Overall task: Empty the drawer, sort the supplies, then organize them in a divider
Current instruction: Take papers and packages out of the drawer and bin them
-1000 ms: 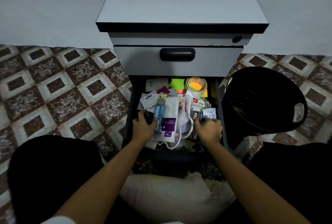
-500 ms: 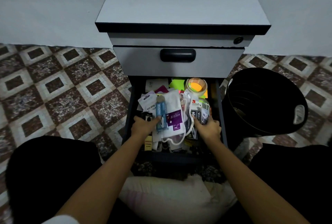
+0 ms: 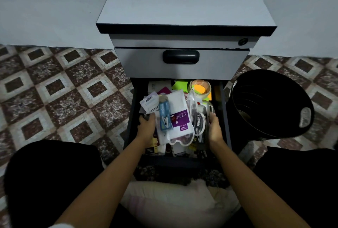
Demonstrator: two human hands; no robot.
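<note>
The bottom drawer [image 3: 132,118] of a grey cabinet stands pulled out and full of supplies. On top lie a blue stapler pack [image 3: 165,115], a white and purple pouch [image 3: 180,116], a clear bag with a black stapler [image 3: 198,118] and a white card pack [image 3: 150,104]. My left hand [image 3: 147,127] grips the left side of this pile and my right hand [image 3: 214,127] grips its right side. The pile is raised between them. A tape roll [image 3: 200,88] and neon sticky notes [image 3: 180,85] sit at the drawer's back.
A black bin [image 3: 270,105] stands open just right of the drawer. The upper drawer with its black handle [image 3: 181,56] is closed above. A pale cushion [image 3: 173,202] lies between my knees on the patterned tile floor [image 3: 64,90].
Both hands have slid under the sides of the pile and lifted it a little toward the drawer's back. The packs now sit higher and tilted.
</note>
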